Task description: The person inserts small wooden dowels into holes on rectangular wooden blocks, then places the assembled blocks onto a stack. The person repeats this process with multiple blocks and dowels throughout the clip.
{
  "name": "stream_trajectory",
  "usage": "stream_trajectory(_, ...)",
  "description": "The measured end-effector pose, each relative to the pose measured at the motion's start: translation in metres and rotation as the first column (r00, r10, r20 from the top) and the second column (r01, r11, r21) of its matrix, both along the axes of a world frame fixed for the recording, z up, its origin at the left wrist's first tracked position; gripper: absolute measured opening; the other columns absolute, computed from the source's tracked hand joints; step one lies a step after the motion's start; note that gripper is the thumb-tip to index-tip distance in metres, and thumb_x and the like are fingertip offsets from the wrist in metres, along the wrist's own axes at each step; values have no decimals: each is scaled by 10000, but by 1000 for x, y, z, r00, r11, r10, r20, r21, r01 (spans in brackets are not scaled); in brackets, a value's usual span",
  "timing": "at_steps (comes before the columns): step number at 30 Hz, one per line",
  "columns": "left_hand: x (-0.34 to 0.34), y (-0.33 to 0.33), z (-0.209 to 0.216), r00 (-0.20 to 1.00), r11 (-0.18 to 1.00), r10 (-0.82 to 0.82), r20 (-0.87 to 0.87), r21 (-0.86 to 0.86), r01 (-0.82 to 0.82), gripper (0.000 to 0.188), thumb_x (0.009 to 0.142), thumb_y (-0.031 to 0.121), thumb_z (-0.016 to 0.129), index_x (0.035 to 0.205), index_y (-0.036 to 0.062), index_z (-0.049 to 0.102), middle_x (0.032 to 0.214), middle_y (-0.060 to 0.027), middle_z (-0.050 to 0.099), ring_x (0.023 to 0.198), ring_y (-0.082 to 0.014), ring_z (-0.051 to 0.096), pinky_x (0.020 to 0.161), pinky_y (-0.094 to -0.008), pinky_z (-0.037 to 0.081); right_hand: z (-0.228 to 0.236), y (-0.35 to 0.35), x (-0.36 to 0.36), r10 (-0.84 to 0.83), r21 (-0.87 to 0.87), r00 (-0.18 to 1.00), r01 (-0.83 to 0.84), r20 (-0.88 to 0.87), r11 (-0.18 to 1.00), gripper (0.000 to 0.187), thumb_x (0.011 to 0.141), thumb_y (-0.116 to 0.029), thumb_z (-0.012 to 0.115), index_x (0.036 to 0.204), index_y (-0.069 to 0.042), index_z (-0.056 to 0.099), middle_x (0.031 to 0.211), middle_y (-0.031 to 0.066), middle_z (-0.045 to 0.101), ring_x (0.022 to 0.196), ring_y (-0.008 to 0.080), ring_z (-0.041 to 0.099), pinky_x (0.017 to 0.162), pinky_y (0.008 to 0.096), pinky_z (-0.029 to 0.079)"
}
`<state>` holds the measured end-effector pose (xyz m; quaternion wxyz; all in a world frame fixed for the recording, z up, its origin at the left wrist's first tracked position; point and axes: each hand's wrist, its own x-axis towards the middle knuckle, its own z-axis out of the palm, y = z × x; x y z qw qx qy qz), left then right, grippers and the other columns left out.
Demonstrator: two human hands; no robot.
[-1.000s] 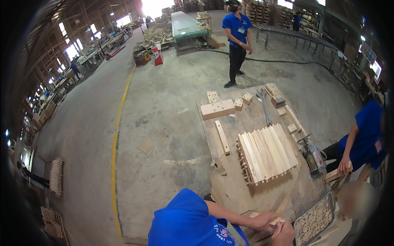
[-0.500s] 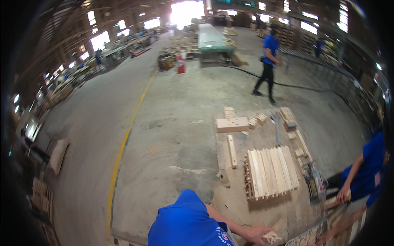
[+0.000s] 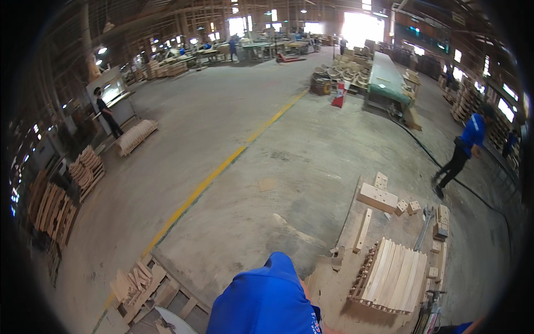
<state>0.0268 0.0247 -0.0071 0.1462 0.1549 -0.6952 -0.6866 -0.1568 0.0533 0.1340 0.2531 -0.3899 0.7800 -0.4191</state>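
My left arm in a blue sleeve comes up from the lower edge, with a sliver of forearm showing beside it. Neither of my hands shows; both lie outside the picture. Right of my arm is a worktable, bearing a neat stack of pale wooden slats. Behind the stack lie a loose wooden bar, a thick drilled block and several small blocks. A metal wrench-like tool rests beside the stack. A bit of blue cloth shows at the lower right; whose it is I cannot tell.
A pallet with wood offcuts stands at lower left. Stacked wooden parts line the left side. A yellow floor line runs away from me. A person in blue walks at the right, near a black hose.
My view has swung left, so the table and walking person sit farther right. My left hand, earlier holding a small wooden piece, has left the picture, as has the co-worker at the right.
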Motion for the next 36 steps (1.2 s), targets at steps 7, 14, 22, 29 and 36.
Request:
stream_trajectory(7, 2, 3, -5, 998, 998, 63, -28, -11, -63, 616, 789, 316, 866, 1328, 112, 651, 1153, -183, 744, 1100, -338, 715, 961, -465, 544, -13, -25, -1, 56, 4, 997, -56, 51, 998, 332, 1072, -310, 595, 1238, -29, 653, 1052, 157, 704, 970, 308, 660, 800, 418, 533)
stream_trajectory(14, 2, -12, -9, 995, 995, 101, -17, 0, -101, 628, 782, 324, 871, 1332, 115, 653, 1159, -184, 744, 1106, -341, 713, 969, -467, 544, -23, -37, 0, 50, 3, 994, -50, 94, 999, 338, 1069, -306, 608, 1254, -25, 645, 1051, 130, 697, 958, 267, 653, 790, 388, 528)
stream_trajectory(22, 8, -11, -16, 992, 992, 123, -1, 14, -123, 641, 774, 332, 876, 1337, 118, 655, 1167, -185, 744, 1114, -346, 711, 977, -470, 543, -37, -36, -6, 2, 6, 992, -3, 126, 1000, 347, 1066, -301, 623, 1271, -21, 636, 1051, 99, 689, 946, 220, 645, 779, 355, 522)
stream_trajectory(29, 13, -8, -12, 999, 999, 10, 33, -53, -9, 654, 767, 339, 881, 1341, 121, 656, 1174, -186, 743, 1120, -349, 709, 984, -472, 543, -64, 38, -27, -215, -9, 959, 220, 187, 975, 358, 1063, -296, 635, 1287, -17, 628, 1050, 72, 682, 934, 179, 638, 770, 325, 517)
stream_trajectory(36, 26, -23, 18, 999, 997, -45, 27, -56, 46, 578, 734, 349, 938, 1211, 96, 734, 1117, -134, 780, 1034, -278, 753, 938, -429, 593, -25, 139, 56, -409, -42, 898, 421, 162, 906, 234, 1063, -197, 661, 1221, -24, 668, 959, 27, 668, 787, 80, 606, 713, 251, 525)
